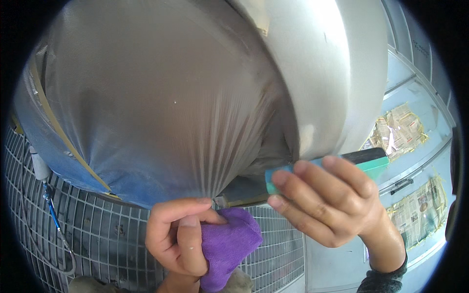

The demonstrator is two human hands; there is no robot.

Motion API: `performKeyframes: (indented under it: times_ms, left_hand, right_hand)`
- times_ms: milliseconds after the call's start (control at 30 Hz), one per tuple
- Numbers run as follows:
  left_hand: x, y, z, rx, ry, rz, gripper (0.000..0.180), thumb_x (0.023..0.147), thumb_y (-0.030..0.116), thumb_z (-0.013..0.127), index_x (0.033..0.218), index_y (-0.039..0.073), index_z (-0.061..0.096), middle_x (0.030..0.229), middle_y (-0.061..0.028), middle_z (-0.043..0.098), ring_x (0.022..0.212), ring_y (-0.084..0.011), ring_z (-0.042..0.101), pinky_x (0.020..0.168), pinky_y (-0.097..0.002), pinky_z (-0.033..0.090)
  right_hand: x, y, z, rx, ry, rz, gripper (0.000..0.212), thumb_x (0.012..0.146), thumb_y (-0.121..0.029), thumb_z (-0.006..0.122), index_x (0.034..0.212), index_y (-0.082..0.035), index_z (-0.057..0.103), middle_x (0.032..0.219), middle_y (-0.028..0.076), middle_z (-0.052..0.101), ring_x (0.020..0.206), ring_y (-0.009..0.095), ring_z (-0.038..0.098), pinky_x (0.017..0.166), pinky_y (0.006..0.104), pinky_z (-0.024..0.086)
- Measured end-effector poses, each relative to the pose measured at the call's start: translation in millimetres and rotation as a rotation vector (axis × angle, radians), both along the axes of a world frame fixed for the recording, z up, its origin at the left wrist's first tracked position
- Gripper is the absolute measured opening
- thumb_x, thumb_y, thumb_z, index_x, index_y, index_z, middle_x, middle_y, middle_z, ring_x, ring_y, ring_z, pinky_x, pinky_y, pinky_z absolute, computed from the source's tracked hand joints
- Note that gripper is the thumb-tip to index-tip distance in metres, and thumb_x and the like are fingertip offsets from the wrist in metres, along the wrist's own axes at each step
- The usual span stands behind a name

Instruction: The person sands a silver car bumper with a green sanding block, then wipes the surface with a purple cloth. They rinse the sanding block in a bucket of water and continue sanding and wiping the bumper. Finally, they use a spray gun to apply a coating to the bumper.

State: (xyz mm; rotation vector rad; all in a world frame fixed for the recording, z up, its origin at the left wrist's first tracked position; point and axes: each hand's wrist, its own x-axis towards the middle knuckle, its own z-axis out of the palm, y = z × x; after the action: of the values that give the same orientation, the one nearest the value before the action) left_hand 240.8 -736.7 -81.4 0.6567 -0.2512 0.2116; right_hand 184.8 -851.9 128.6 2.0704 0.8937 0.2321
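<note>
My left hand [178,237] has its fingers curled round a purple cloth [232,244], which hangs from it just below the lower edge of a plastic masking film [161,107]. The film is stretched in folds beside a curved silver car body panel [322,73]. My right hand [337,202] grips a sanding block [373,165] with black and green layers and a blue end, close under the panel's lower edge. Whether the block touches the panel cannot be made out. Its underside is partly hidden by my fingers.
Metal floor grating [117,229] runs beneath. At the left lie a hose [53,261] and a white tool [39,163] with a blue fitting. Yellow tape [73,141] crosses the film. To the right, pale blue panels [415,97] carry taped newspaper [398,134].
</note>
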Motion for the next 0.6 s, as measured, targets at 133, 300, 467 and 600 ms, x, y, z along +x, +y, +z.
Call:
performKeyframes:
  times_ms: [133,300,467,600]
  left_hand:
    - [0,1,-2,0.030,-0.036,0.023,0.016,0.091,0.004,0.048,0.098,-0.005,0.059,0.058,-0.0126,0.063,0.045,-0.0115,0.052,0.046,-0.0240,0.042]
    - [2,6,4,-0.020,-0.038,-0.010,0.017,0.090,0.002,0.047,0.099,-0.006,0.059,0.059,-0.0127,0.063,0.045,-0.0099,0.050,0.045,-0.0236,0.041]
    - [3,4,2,0.023,-0.040,-0.016,0.017,0.090,0.002,0.047,0.100,-0.006,0.058,0.059,-0.0130,0.063,0.046,-0.0115,0.053,0.046,-0.0227,0.042]
    - [0,1,3,0.007,-0.023,0.001,0.016,0.091,0.004,0.048,0.099,-0.006,0.059,0.059,-0.0131,0.063,0.047,-0.0117,0.054,0.048,-0.0230,0.043]
  right_hand:
    - [1,4,20,-0.021,-0.091,0.009,0.054,0.070,-0.017,0.087,0.120,-0.022,0.067,0.120,0.011,0.068,0.112,0.031,0.061,0.094,0.0461,0.051]
    - [-7,0,5,-0.016,0.021,-0.032,0.058,0.068,-0.015,0.086,0.122,-0.021,0.066,0.122,0.014,0.067,0.114,0.035,0.060,0.094,0.0490,0.051]
    - [2,1,21,0.015,-0.114,-0.018,0.062,0.066,-0.014,0.087,0.124,-0.021,0.063,0.127,0.016,0.064,0.117,0.036,0.058,0.095,0.0490,0.051]
    - [-3,0,24,-0.084,-0.002,0.011,0.060,0.070,-0.011,0.086,0.124,-0.021,0.063,0.127,0.018,0.064,0.121,0.039,0.056,0.098,0.0486,0.050]
